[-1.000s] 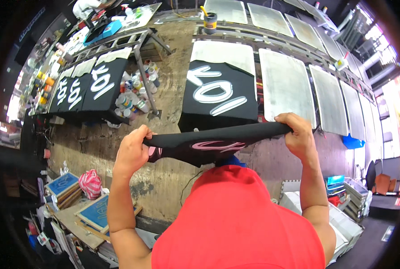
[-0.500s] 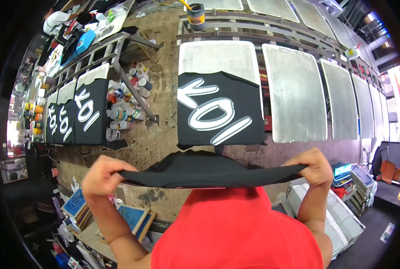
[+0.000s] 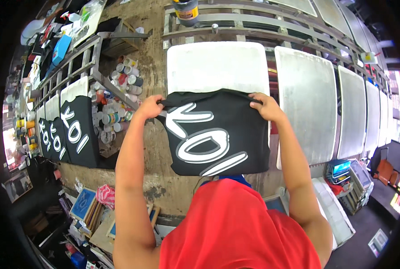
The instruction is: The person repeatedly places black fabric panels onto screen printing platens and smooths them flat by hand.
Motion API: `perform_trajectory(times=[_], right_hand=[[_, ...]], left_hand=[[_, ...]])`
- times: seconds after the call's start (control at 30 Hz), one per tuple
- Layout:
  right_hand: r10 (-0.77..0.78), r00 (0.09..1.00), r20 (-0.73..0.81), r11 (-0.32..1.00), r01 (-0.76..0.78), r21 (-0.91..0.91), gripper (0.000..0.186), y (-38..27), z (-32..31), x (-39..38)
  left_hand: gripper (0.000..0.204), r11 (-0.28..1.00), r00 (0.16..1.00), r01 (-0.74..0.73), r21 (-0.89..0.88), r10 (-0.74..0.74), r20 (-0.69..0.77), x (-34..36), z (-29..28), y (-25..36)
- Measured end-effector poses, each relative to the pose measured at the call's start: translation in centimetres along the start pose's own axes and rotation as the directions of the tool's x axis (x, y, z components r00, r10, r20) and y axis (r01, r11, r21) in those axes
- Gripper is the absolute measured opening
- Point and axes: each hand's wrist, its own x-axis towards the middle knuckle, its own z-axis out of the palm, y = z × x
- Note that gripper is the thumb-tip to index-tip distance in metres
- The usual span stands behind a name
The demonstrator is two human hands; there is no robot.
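Lying partly across the near half of a white rectangular printing board (image 3: 218, 65), the black cotton shirt with bold white outlined lettering (image 3: 215, 134) covers the board's near edge and hangs past it toward the person, while the far half of the board is bare. By the look of it, the laying-on is about half done: the top edge has yet to reach the board's far edge, and the cloth sags in the middle. The left hand (image 3: 149, 107) pinches the shirt's left top corner with clenched fingers; the right hand (image 3: 265, 106) grasps the right top corner the same way. To the right stand more bare white boards (image 3: 307, 103). To the left, other boards already carry black printed shirts (image 3: 76, 132), beyond a cluster of small ink pots (image 3: 114, 103).
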Motion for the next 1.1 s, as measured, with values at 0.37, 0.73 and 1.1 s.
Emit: perform_trajectory(times=[0.37, 0.73, 1.1], right_hand=[[0.090, 0.981, -0.170, 0.934, -0.143, -0.329, 0.022, -2.2, 0.3, 0.4], [-0.088, 0.972, -0.220, 0.915, -0.008, -0.404, 0.020, -3.5, 1.7, 1.9], [-0.157, 0.963, -0.218, 0.918, 0.061, -0.391, 0.011, -3.4, 1.9, 1.5]], left_hand=[[0.023, 0.987, 0.996, 0.009, -0.161, -0.022, -0.082, 1.6, 0.6, 0.4], [0.023, 0.932, 0.995, 0.078, -0.354, -0.049, 0.092, 2.8, 0.1, 1.6], [0.021, 0.999, 0.999, -0.017, -0.051, 0.019, 0.033, 1.7, -2.5, 3.6]])
